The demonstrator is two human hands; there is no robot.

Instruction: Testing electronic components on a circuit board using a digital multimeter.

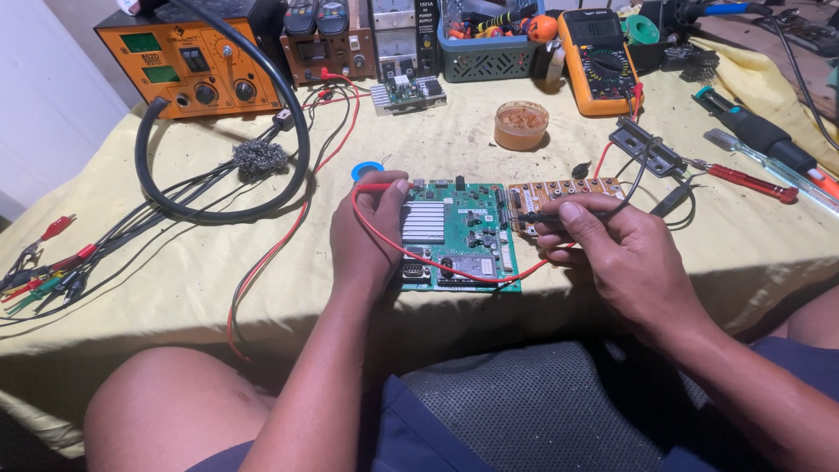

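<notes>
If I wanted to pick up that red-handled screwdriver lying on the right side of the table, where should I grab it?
Grip the red-handled screwdriver around its red handle, coming down from above. It lies flat on the yellow cloth, handle to the right, thin metal shaft pointing left towards the small grey part. The handle is the thickest part, and cloth shows bare on both sides of it. The shaft looks too thin for a sure hold.

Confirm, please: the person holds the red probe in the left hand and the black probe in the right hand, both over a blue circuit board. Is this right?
Not quite. The head view shows the circuit board is green, not blue. The rest holds: the left hand holds the red probe and the right hand holds the black probe, both over the board.
</notes>
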